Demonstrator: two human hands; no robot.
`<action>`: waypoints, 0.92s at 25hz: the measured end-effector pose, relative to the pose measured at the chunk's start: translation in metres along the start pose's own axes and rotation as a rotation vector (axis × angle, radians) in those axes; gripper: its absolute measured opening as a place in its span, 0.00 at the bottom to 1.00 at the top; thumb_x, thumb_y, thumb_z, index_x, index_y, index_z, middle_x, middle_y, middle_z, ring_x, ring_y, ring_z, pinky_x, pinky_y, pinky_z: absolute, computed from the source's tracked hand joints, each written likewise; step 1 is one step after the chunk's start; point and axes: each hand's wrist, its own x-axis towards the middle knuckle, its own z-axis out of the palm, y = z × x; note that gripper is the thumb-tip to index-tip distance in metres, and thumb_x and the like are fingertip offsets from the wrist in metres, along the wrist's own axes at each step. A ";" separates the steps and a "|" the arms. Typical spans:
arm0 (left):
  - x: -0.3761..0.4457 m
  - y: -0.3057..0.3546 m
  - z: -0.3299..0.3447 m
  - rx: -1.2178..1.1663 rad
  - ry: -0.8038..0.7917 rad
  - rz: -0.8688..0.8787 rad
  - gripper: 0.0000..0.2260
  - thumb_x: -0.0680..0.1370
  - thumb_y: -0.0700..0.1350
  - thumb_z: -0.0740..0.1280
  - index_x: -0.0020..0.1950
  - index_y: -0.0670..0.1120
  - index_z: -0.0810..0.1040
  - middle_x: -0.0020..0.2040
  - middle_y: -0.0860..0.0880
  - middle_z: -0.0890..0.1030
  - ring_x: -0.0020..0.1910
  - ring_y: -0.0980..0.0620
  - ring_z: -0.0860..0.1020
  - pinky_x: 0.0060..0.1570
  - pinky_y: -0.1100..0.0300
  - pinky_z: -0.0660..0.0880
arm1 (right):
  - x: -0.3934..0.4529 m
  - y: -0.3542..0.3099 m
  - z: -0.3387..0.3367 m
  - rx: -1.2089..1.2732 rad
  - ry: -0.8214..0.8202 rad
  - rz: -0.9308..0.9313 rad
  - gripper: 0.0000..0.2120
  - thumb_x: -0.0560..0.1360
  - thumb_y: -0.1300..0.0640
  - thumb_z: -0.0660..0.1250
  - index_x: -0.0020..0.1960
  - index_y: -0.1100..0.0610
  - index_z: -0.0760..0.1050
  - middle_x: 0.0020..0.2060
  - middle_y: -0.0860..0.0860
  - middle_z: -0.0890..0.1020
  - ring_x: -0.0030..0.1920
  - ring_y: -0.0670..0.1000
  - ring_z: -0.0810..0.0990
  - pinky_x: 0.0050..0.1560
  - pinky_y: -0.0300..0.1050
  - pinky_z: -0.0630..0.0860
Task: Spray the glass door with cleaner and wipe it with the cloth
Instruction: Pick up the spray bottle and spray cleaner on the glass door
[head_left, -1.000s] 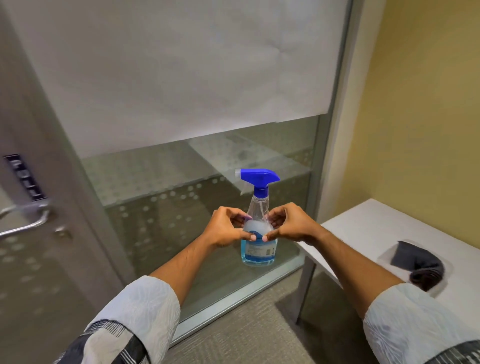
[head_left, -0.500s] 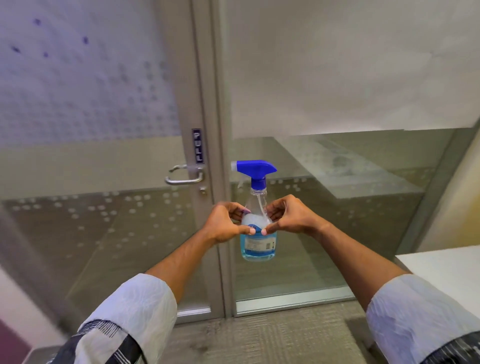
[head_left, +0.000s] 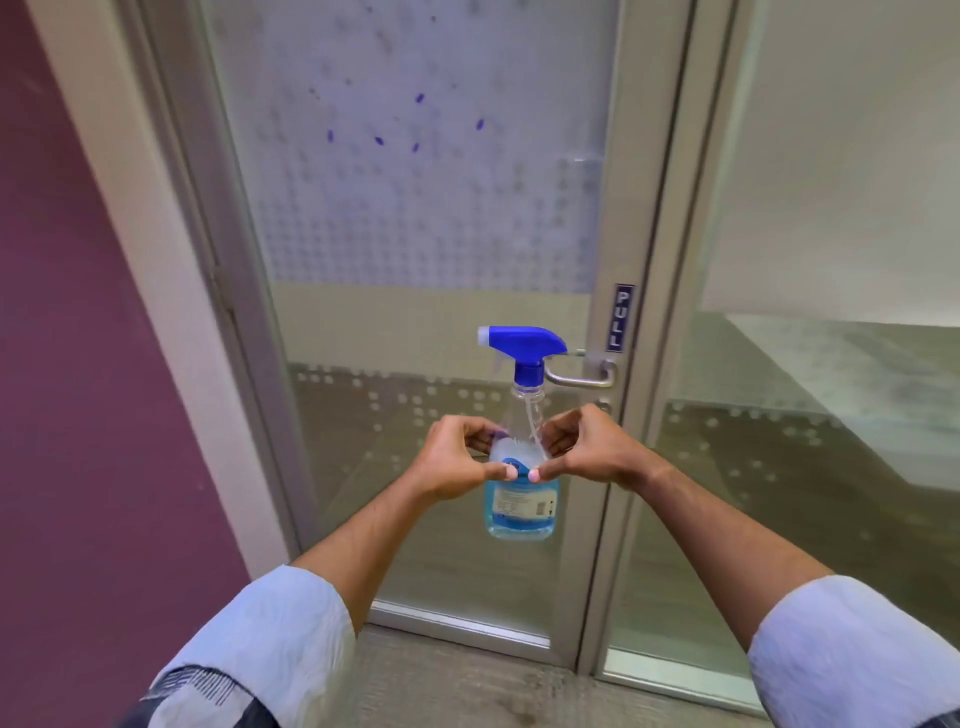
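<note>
A clear spray bottle (head_left: 521, 512) with blue liquid and a blue trigger head is held upright in front of me. My left hand (head_left: 457, 460) grips its left shoulder and my right hand (head_left: 587, 449) grips its right shoulder, thumbs nearly meeting on the label. The nozzle points left. Behind it stands the glass door (head_left: 431, 218), frosted with a dot pattern on its upper part and marked with several purple spots. The cloth is not in view.
A metal lever handle (head_left: 582, 379) and a blue PULL sign (head_left: 621, 317) sit on the door's right stile. A fixed glass panel (head_left: 831, 415) is to the right, a purple wall (head_left: 78, 364) to the left. Grey carpet (head_left: 467, 680) lies below.
My view has swung left, from the fixed panel and white table with the dark cloth to the door itself. Both hands keep the same hold on the bottle.
</note>
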 end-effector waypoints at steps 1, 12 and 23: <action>0.000 -0.006 -0.014 0.009 0.020 -0.011 0.22 0.63 0.43 0.83 0.56 0.46 0.85 0.47 0.52 0.86 0.45 0.59 0.84 0.46 0.68 0.80 | 0.012 -0.009 0.008 -0.004 -0.021 -0.019 0.18 0.59 0.58 0.83 0.46 0.60 0.84 0.38 0.50 0.85 0.38 0.48 0.81 0.41 0.45 0.79; 0.068 -0.074 -0.126 0.083 0.174 -0.057 0.20 0.66 0.44 0.82 0.55 0.48 0.82 0.49 0.52 0.85 0.46 0.58 0.83 0.44 0.71 0.77 | 0.179 -0.052 0.063 0.032 -0.151 -0.170 0.15 0.61 0.61 0.82 0.46 0.61 0.84 0.43 0.57 0.87 0.39 0.48 0.82 0.45 0.50 0.80; 0.147 -0.140 -0.207 0.063 0.226 -0.048 0.18 0.65 0.44 0.82 0.52 0.43 0.84 0.45 0.51 0.86 0.41 0.58 0.81 0.43 0.68 0.77 | 0.302 -0.084 0.103 0.080 -0.171 -0.204 0.17 0.64 0.58 0.81 0.51 0.61 0.83 0.45 0.55 0.87 0.44 0.47 0.84 0.51 0.49 0.80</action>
